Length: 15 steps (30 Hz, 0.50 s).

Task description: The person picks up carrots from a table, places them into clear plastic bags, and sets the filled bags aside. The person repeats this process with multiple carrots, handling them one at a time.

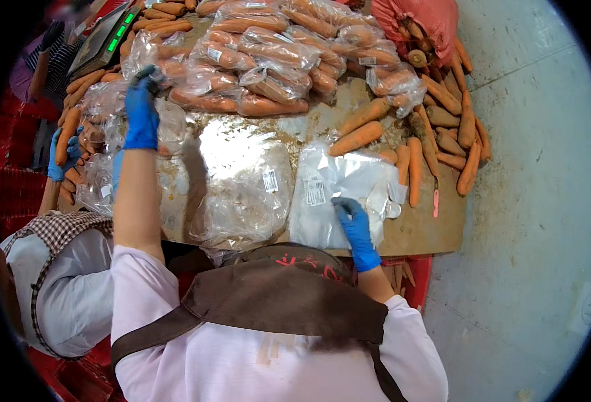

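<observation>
My left hand (142,110), in a blue glove, reaches over the left side of the heap of bagged carrots (270,60); its fingertips are blurred against the plastic, so I cannot tell whether it holds anything. In a matching glove, my right hand (356,226) rests at the flat stack of clear plastic bags (308,221) near the table's front edge, fingers bent over the plastic. A label shows on that stack. Between my hands lies a crumpled clear bag (245,201), also labelled. Two loose carrots (357,138) lie just beyond the bag stack.
Loose carrots (441,115) spread along the table's right edge, below a red plastic sack (421,30). A digital scale (99,42) stands at the far left. Co-workers are on the left; one person's gloved hand (64,151) holds a carrot. A small pink-handled tool (435,203) lies at the right.
</observation>
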{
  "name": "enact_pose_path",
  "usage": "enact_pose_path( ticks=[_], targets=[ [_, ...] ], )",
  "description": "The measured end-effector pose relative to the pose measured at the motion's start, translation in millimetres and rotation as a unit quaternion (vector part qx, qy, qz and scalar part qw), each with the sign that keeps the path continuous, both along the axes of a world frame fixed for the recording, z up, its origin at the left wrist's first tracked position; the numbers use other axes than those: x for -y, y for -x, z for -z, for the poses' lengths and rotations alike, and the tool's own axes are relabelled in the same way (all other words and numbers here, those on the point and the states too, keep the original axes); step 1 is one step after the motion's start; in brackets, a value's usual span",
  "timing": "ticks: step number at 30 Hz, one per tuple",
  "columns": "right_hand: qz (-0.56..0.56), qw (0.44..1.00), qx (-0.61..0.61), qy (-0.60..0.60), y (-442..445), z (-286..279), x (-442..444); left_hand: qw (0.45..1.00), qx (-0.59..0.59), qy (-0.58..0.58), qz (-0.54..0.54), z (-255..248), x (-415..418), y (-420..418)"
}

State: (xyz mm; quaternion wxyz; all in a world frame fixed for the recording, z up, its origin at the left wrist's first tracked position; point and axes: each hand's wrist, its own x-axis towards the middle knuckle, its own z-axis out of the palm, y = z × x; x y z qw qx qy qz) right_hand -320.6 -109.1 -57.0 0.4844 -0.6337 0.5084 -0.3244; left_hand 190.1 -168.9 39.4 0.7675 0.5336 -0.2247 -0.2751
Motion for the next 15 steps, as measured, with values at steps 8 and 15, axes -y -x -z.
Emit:
enact_pose_path(
  ticks=[8,15],
  targets=[
    [-0.029,0.997,-0.028,0.066,-21.3,28.3,16.5,0.958,0.038,-0.118,0.257,49.0,-16.3,143.5],
    [-0.063,0.961,-0.182,0.198,-32.0,30.8,20.3,0.839,0.516,-0.164,0.055,71.6,69.8,158.8]
  ],
)
